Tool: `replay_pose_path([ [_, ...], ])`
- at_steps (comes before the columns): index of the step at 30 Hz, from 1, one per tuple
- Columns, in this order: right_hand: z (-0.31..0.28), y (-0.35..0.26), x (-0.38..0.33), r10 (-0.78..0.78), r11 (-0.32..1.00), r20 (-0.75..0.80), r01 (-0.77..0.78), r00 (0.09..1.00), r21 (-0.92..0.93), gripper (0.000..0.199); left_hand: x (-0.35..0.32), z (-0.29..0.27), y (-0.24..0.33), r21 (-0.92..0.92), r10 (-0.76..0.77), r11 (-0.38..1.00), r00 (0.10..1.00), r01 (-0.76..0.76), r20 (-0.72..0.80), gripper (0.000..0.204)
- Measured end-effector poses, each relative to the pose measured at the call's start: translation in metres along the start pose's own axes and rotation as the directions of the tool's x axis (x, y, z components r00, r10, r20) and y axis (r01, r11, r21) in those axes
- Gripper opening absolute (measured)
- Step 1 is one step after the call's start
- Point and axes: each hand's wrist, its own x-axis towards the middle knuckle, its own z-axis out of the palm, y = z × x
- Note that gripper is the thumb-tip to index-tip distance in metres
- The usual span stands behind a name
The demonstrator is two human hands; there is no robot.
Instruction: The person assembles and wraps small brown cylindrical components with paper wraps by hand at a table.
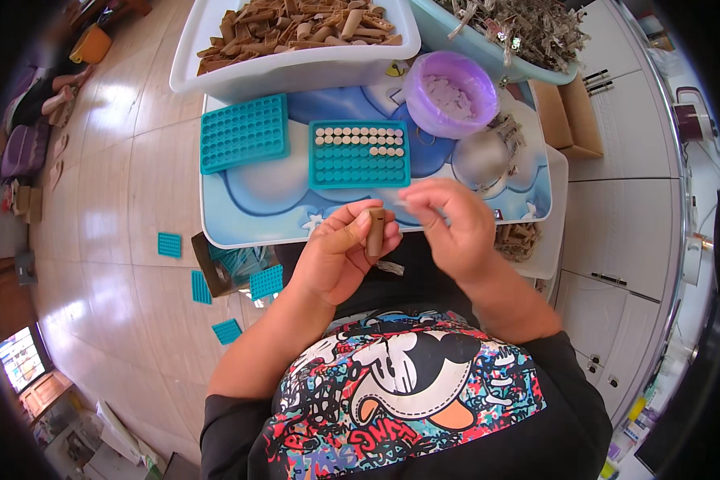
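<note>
In front of my body, my left hand (334,250) grips a short brown tube (375,234) with a small dark slot near its upper end. The thumb lies along one side and the fingers curl behind it. To its right, my right hand (458,232) has its fingers drawn together, with a pale blur by the tips; what it pinches is unclear. Just beyond the hands lies a teal tray (360,172) of round wells, its far rows filled with pale round pieces (360,136). A thin greyish strip (390,267) shows below the hands.
Teal trays (244,134) sit left on the blue patterned table (296,192). Behind stand a white bin (296,76) of brown pieces, a purple-lined bowl (452,94) with white bits and a tub (488,60) of grey bundles. More brown pieces (518,242) lie at right.
</note>
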Motion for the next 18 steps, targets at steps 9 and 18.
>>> replay_pose_path([
  [9,0.015,0.000,-0.018,-0.059,0.998,0.011,0.059,0.998,-0.002,0.014,-0.001,0.005,-0.002,-0.025,0.022,0.999,0.998,-0.024,-0.056,0.024],
  [18,0.017,-0.002,-0.015,-0.112,0.993,0.015,0.112,0.994,-0.048,0.017,-0.003,0.010,-0.001,0.012,0.020,1.000,0.998,-0.020,-0.061,0.024],
])
